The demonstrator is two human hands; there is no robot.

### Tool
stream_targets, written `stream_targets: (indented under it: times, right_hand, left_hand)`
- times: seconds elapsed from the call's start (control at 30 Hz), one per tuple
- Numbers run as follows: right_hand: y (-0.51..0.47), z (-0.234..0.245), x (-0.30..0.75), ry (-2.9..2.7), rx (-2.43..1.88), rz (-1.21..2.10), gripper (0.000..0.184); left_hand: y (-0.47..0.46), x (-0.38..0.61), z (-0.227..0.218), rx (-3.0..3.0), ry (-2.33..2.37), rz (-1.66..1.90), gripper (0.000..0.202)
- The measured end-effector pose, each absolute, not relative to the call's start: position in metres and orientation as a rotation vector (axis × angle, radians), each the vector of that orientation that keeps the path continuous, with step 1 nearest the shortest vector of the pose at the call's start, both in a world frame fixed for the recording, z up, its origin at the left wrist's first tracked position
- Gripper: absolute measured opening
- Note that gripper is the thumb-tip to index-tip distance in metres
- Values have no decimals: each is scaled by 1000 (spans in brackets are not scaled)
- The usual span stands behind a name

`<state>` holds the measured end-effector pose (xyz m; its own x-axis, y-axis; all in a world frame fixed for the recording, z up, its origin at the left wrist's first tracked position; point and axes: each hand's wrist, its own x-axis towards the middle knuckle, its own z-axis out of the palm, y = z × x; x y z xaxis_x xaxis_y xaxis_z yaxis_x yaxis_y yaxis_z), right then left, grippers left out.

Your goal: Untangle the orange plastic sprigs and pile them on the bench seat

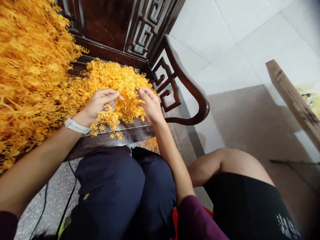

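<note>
A large heap of orange plastic sprigs (pixel 30 66) covers the seat of a dark carved wooden bench (pixel 117 136). A smaller mound of the same orange pieces (pixel 120 80) lies near the bench's armrest. My left hand (pixel 100 105), with a white watch at the wrist, is curled over a clump of the orange pieces at the mound's front edge. My right hand (pixel 150 105) is raised beside it, fingers bent and pinching into the mound's right side. A few loose orange bits (pixel 116 135) lie on the bench's front edge.
The bench's curved armrest (pixel 185 90) stands right of my hands. Another person's bare knee in black shorts (pixel 232 173) sits at the lower right. A wooden plank (pixel 292 100) leans at the far right. A black cable (pixel 67 203) runs over the speckled floor.
</note>
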<state>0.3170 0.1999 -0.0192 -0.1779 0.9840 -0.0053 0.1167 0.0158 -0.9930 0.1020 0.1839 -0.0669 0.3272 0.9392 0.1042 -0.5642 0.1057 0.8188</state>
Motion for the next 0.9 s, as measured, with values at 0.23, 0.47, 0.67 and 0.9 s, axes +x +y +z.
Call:
stream_targets:
  times: [0.23, 0.47, 0.67, 0.9]
  right_hand:
    - [190, -14, 306, -1542, -1093, 1341, 48]
    - [191, -18, 305, -1576, -932, 1449, 49]
    - [189, -17, 303, -1485, -826, 1474, 51]
    - [188, -20, 308, -1512, -872, 1576, 46]
  left_hand:
    - [185, 104, -74, 879, 584, 1206, 23]
    - [184, 104, -69, 704, 482, 1267, 27]
    - [176, 112, -66, 589, 416, 1314, 30]
    - [169, 111, -58, 626, 456, 1298, 39]
